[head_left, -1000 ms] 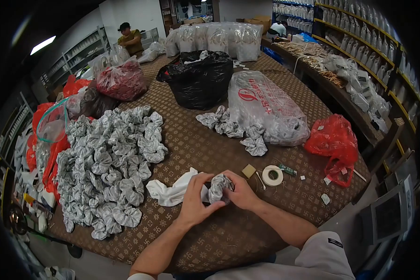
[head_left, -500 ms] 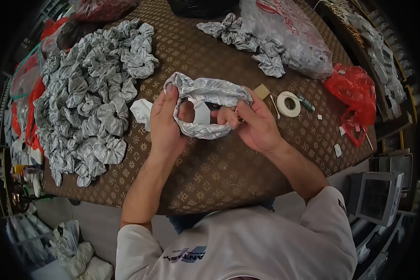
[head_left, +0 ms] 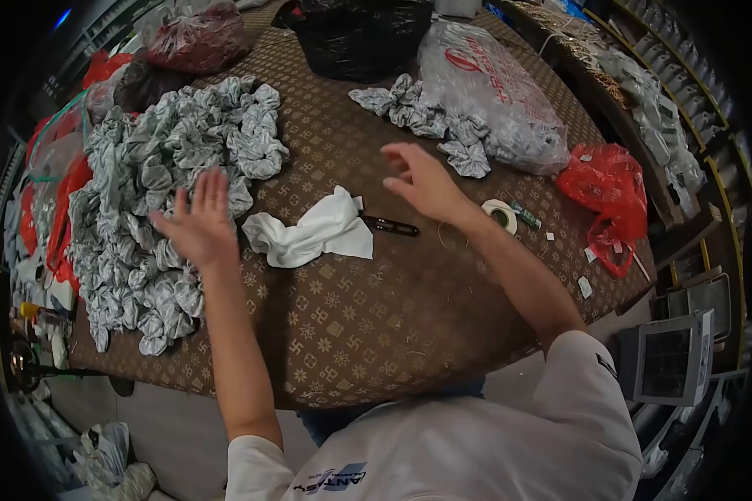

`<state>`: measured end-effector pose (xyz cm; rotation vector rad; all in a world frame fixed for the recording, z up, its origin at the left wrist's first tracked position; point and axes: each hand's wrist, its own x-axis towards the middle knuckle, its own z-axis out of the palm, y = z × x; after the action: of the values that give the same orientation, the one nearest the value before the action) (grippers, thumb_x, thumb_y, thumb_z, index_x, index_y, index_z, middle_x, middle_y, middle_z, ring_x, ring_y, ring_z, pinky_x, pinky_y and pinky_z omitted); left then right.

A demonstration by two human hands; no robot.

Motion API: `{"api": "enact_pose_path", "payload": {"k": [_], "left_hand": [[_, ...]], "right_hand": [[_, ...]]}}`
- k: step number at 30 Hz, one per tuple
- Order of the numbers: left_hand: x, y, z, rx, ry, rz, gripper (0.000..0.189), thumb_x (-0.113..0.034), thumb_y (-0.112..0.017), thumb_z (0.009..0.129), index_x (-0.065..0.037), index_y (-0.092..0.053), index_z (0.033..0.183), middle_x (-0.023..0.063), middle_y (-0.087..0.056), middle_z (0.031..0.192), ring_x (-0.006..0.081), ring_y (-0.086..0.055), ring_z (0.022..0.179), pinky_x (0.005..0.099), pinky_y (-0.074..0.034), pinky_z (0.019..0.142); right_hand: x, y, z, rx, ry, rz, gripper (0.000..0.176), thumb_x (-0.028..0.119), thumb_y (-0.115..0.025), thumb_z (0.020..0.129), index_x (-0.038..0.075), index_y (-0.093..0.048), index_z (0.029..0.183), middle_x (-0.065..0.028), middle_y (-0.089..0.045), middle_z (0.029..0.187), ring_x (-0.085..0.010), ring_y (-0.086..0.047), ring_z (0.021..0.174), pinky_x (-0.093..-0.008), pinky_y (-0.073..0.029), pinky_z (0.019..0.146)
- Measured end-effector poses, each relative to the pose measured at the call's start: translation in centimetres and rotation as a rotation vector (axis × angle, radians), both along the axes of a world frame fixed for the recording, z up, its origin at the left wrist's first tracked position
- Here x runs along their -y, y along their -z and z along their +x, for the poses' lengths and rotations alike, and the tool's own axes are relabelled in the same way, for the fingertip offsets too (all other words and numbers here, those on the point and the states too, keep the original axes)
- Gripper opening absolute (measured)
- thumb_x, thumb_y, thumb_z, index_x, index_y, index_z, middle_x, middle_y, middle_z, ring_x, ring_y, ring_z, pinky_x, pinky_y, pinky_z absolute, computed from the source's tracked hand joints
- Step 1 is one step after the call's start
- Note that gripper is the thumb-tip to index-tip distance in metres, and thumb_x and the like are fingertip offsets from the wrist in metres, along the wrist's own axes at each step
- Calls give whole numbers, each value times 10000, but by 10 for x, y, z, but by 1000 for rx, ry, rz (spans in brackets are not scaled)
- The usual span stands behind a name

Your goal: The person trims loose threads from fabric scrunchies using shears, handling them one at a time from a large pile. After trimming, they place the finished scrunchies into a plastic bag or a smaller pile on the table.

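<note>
My left hand (head_left: 199, 223) is over the right side of a big heap of grey-white patterned scrunchies (head_left: 142, 188), fingers spread and nothing gripped. My right hand (head_left: 422, 184) hangs above the brown patterned table (head_left: 376, 326), fingers apart and empty, nearest to a small group of the same scrunchies (head_left: 464, 138). Between the hands lies a crumpled white cloth (head_left: 309, 234), with a small black tool (head_left: 391, 226) at its right edge. A roll of white tape (head_left: 500, 215) is partly hidden behind my right forearm, beside a small green tube (head_left: 526, 215).
A black bag (head_left: 359, 37) and a clear plastic bag with red print (head_left: 497, 100) stand at the back. Red plastic bags lie at the right (head_left: 606, 196) and back left (head_left: 196, 37). A grey device (head_left: 667, 359) is beyond the right edge.
The scrunchie held stretched between both hands has left them. My hands have moved apart and opened, the left over the heap. The white cloth and black tool are now uncovered, and the view has shifted.
</note>
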<state>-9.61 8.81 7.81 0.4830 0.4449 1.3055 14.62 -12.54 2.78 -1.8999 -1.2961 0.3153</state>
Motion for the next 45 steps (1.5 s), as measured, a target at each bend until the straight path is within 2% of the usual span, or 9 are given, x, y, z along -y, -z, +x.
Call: {"api": "enact_pose_path", "payload": {"k": [6,11,13,19,22,36,40,42,45], "left_hand": [[28,57,33,-599,296,865,283,-104,-573,1005,-9,-544,1269,89,-659,1013,156,-661,888,284,-536,801],[36,59,38,-729,251,972,392,-69,-654,942,-9,-527,1309,91,-628,1120,172,-639,992,311,-528,865],[48,54,40,-484,359,721,493,-98,-703,915,-16,-497,1355,89,-595,1224,163,-597,1098,320,-501,938],[97,47,36,-513,721,623,280,-103,-660,965,9,-586,1210,26,-678,1013,81,-629,862,234,-513,779],[106,48,35,-229,812,291,204,-94,-619,992,-16,-598,1179,26,-673,1005,85,-635,871,236,-522,771],[88,42,29,-181,753,373,153,-188,-530,1049,-59,-612,1042,6,-640,907,58,-584,740,241,-507,612],[46,17,18,-231,266,366,258,-272,-490,1065,-29,-577,1054,47,-651,1004,128,-641,929,275,-526,799],[-11,17,-7,-36,21,381,422,-398,-418,1070,-5,-489,1207,153,-629,1158,253,-642,1097,355,-546,900],[-10,4,-5,-54,-157,152,647,-498,-350,1055,49,-241,1383,322,-471,1335,430,-578,1194,507,-536,978]], "right_hand": [[-103,24,111,1162,396,252,427,75,-672,813,73,-611,1235,-156,-583,1227,-341,-448,1319,-526,-306,1135],[-103,-29,70,841,309,62,218,77,-625,867,78,-684,1076,-105,-668,1140,-268,-588,1160,-459,-398,1047],[-79,-33,25,-31,98,346,193,9,-593,880,35,-648,1063,-122,-687,993,-273,-667,949,-369,-496,857],[11,-25,-79,94,87,460,159,-49,-587,897,4,-607,1045,-91,-671,857,-140,-636,761,-299,-504,688],[24,-11,-79,-512,55,558,102,65,-532,1025,-12,-591,1057,-3,-643,871,-30,-566,810,-216,-473,697],[29,-6,-61,-492,100,482,217,200,-556,1041,-9,-611,1017,35,-609,829,-20,-505,752,-210,-428,657],[-6,-17,-81,-711,-257,191,216,205,-603,1008,1,-606,1080,-17,-644,838,-73,-604,771,-237,-487,704],[-41,-16,-63,-529,-348,160,270,149,-601,991,-16,-557,1199,-69,-651,969,-107,-632,841,-273,-526,726],[-126,11,14,422,-31,260,362,162,-683,876,-28,-580,1166,-193,-644,1045,-310,-646,928,-408,-522,820]]}}
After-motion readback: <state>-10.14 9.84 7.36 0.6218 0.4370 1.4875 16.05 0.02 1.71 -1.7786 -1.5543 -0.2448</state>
